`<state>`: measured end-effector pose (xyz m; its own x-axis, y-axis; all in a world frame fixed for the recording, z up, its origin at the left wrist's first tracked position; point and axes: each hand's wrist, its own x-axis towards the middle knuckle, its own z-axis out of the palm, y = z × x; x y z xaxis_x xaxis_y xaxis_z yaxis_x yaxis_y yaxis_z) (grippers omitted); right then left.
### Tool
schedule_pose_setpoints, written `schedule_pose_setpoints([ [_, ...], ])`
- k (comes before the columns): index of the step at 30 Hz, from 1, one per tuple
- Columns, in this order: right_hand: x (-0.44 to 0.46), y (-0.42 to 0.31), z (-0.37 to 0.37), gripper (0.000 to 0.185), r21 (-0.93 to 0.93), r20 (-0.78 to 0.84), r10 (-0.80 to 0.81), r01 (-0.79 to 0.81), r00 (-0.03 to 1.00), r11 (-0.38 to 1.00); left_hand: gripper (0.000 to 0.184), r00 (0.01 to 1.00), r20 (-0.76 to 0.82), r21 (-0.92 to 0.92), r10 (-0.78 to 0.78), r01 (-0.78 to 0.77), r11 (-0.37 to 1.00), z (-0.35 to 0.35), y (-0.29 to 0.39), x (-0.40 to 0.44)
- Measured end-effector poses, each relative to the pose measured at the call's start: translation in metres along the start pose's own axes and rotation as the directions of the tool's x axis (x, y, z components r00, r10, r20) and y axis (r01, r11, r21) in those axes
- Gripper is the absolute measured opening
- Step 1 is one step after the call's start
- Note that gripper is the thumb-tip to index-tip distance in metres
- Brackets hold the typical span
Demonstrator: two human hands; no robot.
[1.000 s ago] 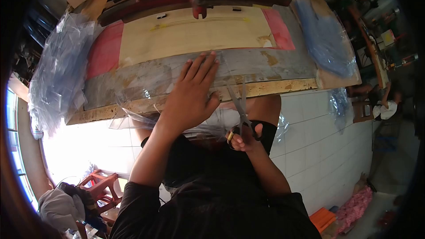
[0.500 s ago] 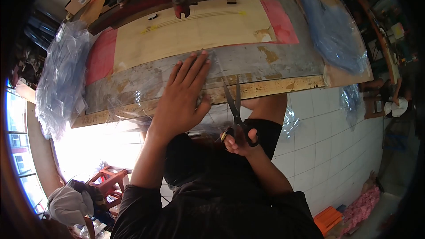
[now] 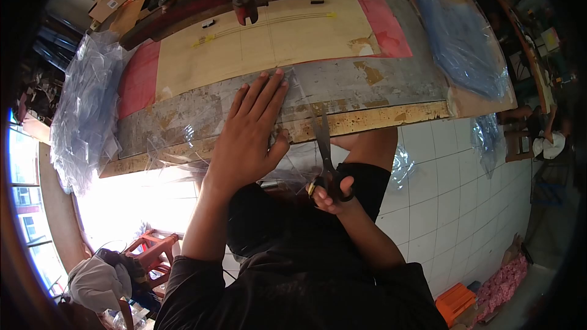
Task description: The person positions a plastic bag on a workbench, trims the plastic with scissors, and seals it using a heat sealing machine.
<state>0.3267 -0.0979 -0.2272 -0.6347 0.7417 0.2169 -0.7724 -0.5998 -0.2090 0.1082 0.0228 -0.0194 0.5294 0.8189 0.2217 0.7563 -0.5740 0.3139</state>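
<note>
My left hand point(image 3: 251, 128) lies flat with fingers stretched on a clear plastic sheet point(image 3: 296, 88) at the near edge of the worktable. The sheet is see-through, so its full outline is hard to make out; some of it hangs over the edge towards my lap. Dark scissors point(image 3: 330, 171) are in my right hand point(image 3: 333, 198), with thumb and fingers through the handles. Their blades point away from me at the table's wooden edge point(image 3: 379, 116) and stand slightly apart. Whether plastic lies between the blades cannot be made out.
A cream board point(image 3: 257, 43) with pink ends lies under a red machine arm point(image 3: 245, 12). Clear plastic pieces point(image 3: 88, 104) are heaped at the left, bluish plastic sheets point(image 3: 458, 43) at the right. A person point(image 3: 101, 281) is at lower left near a red stool point(image 3: 156, 250).
The scissor blades have drawn closer together. My left hand stays pressed in the same place, and the view has shifted only slightly.
</note>
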Motion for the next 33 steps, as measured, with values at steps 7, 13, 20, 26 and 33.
schedule_pose_setpoints([
  [7, 0.001, -0.034, 0.060, 0.083, -0.315, -0.116, 0.009, -0.046, 0.993, 0.948, 0.067, 0.998, -0.055, 0.023, -0.025, 0.026, 0.999, 0.002, -0.001, -0.003],
  [13, 0.008, -0.055, 0.123, 0.055, -0.937, -0.316, -0.656, -0.119, 0.685, 0.328, 0.063, 0.977, -0.204, 0.000, -0.066, 0.067, 0.998, 0.005, -0.007, 0.006],
  [20, 0.019, -0.052, 0.134, 0.040, -0.974, -0.121, -0.742, -0.223, 0.659, -0.039, 0.050, 0.927, -0.223, -0.198, -0.302, 0.260, 0.945, -0.014, -0.016, 0.019],
  [26, 0.049, -0.076, 0.177, 0.046, -0.863, 0.183, -0.656, -0.200, 0.733, -0.464, 0.036, 0.918, -0.134, -0.485, -0.372, 0.266, 0.833, -0.048, -0.006, 0.005],
  [33, 0.088, -0.067, 0.197, 0.033, -0.995, 0.095, -0.645, 0.098, 0.758, -0.031, 0.029, 0.891, -0.053, -0.694, -0.451, 0.292, 0.658, -0.083, 0.020, -0.019],
])
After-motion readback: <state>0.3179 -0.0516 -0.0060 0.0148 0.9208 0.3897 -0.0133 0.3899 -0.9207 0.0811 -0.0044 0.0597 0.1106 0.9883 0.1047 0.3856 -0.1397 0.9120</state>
